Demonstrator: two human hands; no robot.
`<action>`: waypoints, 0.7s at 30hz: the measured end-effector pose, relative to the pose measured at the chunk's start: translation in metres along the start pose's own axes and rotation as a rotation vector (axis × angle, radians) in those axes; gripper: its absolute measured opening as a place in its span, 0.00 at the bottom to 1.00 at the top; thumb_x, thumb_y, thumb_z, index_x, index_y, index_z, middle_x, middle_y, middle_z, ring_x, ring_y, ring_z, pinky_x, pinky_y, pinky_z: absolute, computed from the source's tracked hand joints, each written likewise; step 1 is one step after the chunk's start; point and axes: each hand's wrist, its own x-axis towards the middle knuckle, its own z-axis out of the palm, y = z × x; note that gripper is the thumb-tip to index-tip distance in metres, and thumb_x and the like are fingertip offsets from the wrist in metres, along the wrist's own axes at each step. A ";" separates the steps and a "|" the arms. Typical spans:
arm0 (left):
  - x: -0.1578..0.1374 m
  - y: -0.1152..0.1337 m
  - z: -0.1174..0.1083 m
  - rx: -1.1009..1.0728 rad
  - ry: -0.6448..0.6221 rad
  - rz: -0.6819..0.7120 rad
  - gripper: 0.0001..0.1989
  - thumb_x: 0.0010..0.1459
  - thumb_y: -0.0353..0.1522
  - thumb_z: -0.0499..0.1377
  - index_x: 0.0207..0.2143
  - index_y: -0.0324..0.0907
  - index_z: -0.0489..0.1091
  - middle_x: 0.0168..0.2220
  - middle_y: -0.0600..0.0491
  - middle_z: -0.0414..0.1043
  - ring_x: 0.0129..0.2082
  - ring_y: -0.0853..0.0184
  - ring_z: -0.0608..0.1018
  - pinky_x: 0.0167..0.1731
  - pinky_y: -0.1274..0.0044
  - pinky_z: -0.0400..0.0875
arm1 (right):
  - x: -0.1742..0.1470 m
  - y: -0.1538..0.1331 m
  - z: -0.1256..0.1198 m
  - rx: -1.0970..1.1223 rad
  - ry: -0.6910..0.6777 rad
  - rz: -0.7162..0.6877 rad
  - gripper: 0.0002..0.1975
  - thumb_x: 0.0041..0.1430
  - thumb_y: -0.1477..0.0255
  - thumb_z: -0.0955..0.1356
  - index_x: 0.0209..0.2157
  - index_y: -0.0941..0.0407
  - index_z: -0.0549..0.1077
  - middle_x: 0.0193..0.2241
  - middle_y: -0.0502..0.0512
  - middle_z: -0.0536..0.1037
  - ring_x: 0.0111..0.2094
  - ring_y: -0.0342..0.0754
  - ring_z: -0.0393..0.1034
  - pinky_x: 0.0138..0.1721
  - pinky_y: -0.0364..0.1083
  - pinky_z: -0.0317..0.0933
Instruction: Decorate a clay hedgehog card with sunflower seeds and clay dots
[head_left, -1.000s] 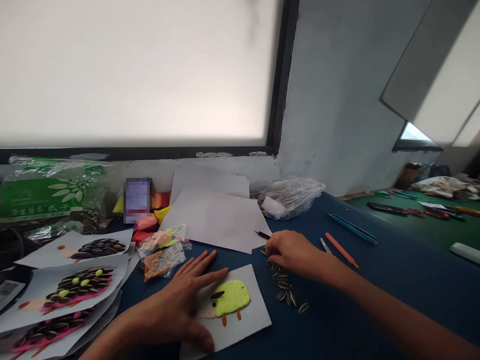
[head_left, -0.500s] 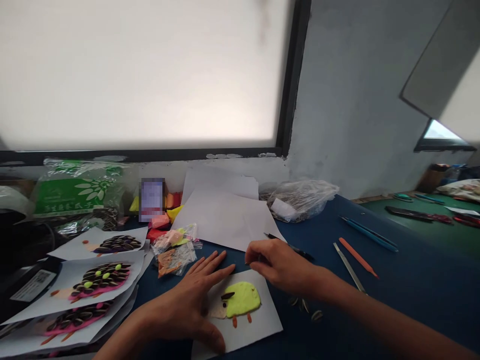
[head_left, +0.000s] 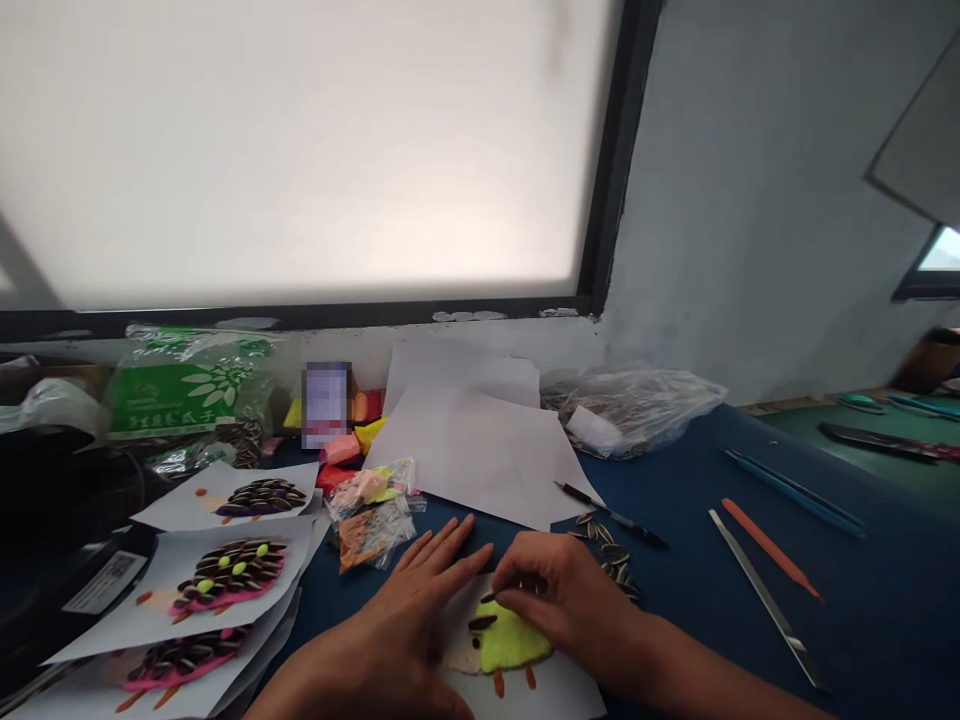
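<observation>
A sheet of white paper (head_left: 559, 690) bears a clay hedgehog with a bright yellow body (head_left: 517, 648), a pale pink face (head_left: 463, 652) and orange legs. My left hand (head_left: 390, 645) lies spread over the paper's left side. My right hand (head_left: 574, 600) is closed in a pinch on a dark sunflower seed (head_left: 489, 597), at the upper edge of the yellow clay. Another sunflower seed (head_left: 482, 622) sits on the clay just below, near the face. Loose sunflower seeds (head_left: 615, 552) lie on the table behind my right hand, partly hidden by it.
Finished hedgehog pictures (head_left: 225, 580) overlap at the left. Clay packets (head_left: 375, 530), a green seed bag (head_left: 176, 395), blank paper (head_left: 480, 450) and a plastic bag (head_left: 645, 405) line the back. A pen (head_left: 611, 515), metal tool (head_left: 765, 600), orange tool (head_left: 772, 550) and blue tweezers (head_left: 795, 490) lie rightward.
My right hand has moved down and toward me, from above the paper's top edge to the yellow clay, showing a pinched seed. My left hand stays spread on the paper. The view has shifted left.
</observation>
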 end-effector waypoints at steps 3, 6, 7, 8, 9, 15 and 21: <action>-0.003 -0.003 -0.002 -0.047 -0.009 0.005 0.56 0.38 0.49 0.70 0.66 0.51 0.46 0.69 0.51 0.26 0.67 0.47 0.34 0.62 0.51 0.33 | -0.001 0.002 0.002 -0.007 0.014 -0.022 0.07 0.54 0.82 0.68 0.30 0.58 0.78 0.28 0.51 0.78 0.30 0.42 0.71 0.34 0.40 0.60; -0.007 -0.011 -0.006 -0.162 -0.013 0.015 0.49 0.47 0.50 0.65 0.66 0.55 0.45 0.69 0.55 0.26 0.67 0.50 0.35 0.63 0.53 0.36 | -0.003 0.002 0.003 -0.038 0.021 -0.053 0.07 0.56 0.81 0.67 0.33 0.57 0.77 0.30 0.51 0.78 0.32 0.43 0.71 0.36 0.41 0.61; -0.008 -0.014 -0.007 -0.199 -0.021 0.028 0.46 0.50 0.51 0.63 0.66 0.56 0.45 0.70 0.57 0.27 0.68 0.51 0.35 0.63 0.54 0.37 | -0.003 0.001 0.003 -0.047 0.022 -0.068 0.08 0.57 0.80 0.67 0.34 0.57 0.77 0.31 0.52 0.78 0.33 0.44 0.71 0.36 0.41 0.61; -0.008 -0.017 -0.006 -0.230 -0.019 0.029 0.43 0.53 0.51 0.61 0.66 0.57 0.45 0.70 0.58 0.29 0.68 0.52 0.36 0.63 0.55 0.39 | -0.004 0.000 0.003 -0.052 0.023 -0.083 0.08 0.58 0.80 0.67 0.34 0.56 0.77 0.31 0.52 0.78 0.34 0.44 0.71 0.37 0.41 0.61; -0.007 -0.020 -0.005 -0.259 -0.010 0.022 0.39 0.56 0.50 0.58 0.66 0.57 0.47 0.70 0.59 0.31 0.68 0.53 0.38 0.64 0.57 0.40 | -0.004 -0.001 0.003 -0.056 0.020 -0.096 0.08 0.58 0.80 0.66 0.34 0.56 0.77 0.31 0.52 0.78 0.34 0.44 0.71 0.37 0.41 0.61; 0.008 -0.022 0.010 -0.400 0.327 0.023 0.20 0.59 0.36 0.52 0.53 0.48 0.68 0.64 0.54 0.57 0.63 0.58 0.60 0.62 0.66 0.55 | -0.006 0.001 0.007 -0.097 0.029 -0.130 0.09 0.59 0.81 0.65 0.33 0.56 0.76 0.31 0.52 0.77 0.33 0.44 0.71 0.35 0.41 0.61; 0.011 0.001 0.011 -0.333 0.585 -0.014 0.10 0.56 0.35 0.54 0.34 0.42 0.72 0.35 0.50 0.73 0.37 0.61 0.74 0.38 0.72 0.69 | -0.007 0.003 0.010 -0.146 0.040 -0.183 0.10 0.61 0.79 0.63 0.33 0.56 0.76 0.29 0.53 0.74 0.32 0.45 0.68 0.33 0.42 0.60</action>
